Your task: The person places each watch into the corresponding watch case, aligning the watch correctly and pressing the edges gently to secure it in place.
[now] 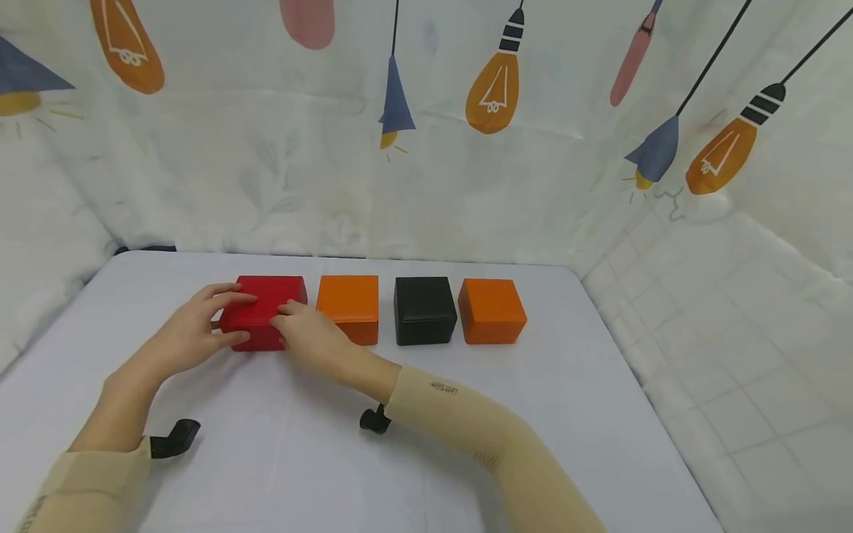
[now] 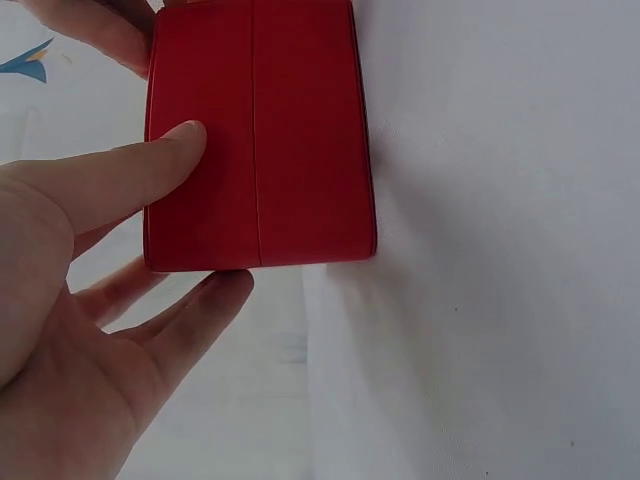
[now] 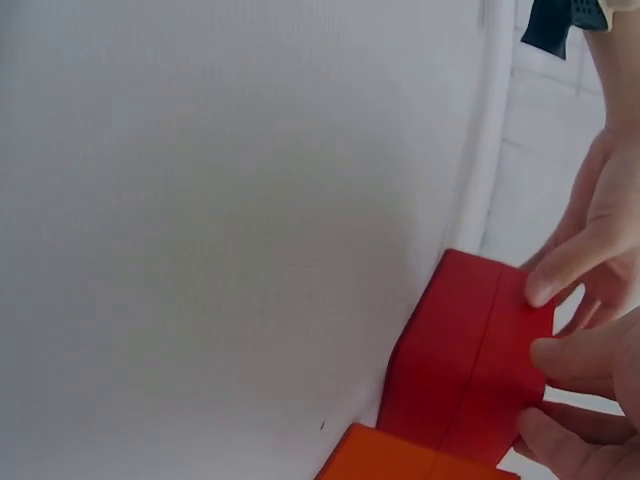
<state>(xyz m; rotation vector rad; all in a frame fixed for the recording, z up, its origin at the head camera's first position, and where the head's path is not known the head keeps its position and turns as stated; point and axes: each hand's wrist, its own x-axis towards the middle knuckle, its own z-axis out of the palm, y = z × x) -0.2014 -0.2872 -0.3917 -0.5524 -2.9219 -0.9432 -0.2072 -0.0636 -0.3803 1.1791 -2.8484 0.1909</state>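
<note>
A red box (image 1: 266, 295) stands at the left end of a row of boxes on the white table (image 1: 280, 459). My left hand (image 1: 229, 318) grips its left side, fingers laid over the top and thumb on the front face. My right hand (image 1: 286, 318) holds the box's front right corner with curled fingers. In the left wrist view the left hand (image 2: 210, 210) clasps the red box (image 2: 300, 130), with the thumb on a seamed face and the fingers at its edge. The right wrist view shows the right hand (image 3: 545, 395) on the red box (image 3: 460, 370) opposite the left hand (image 3: 580, 250).
Right of the red box stand an orange box (image 1: 349, 303), a black box (image 1: 424, 309) and a second orange box (image 1: 492, 311), close together in one row. A curtain (image 1: 426, 148) printed with light bulbs hangs behind. The table edge (image 1: 640, 385) runs along the right.
</note>
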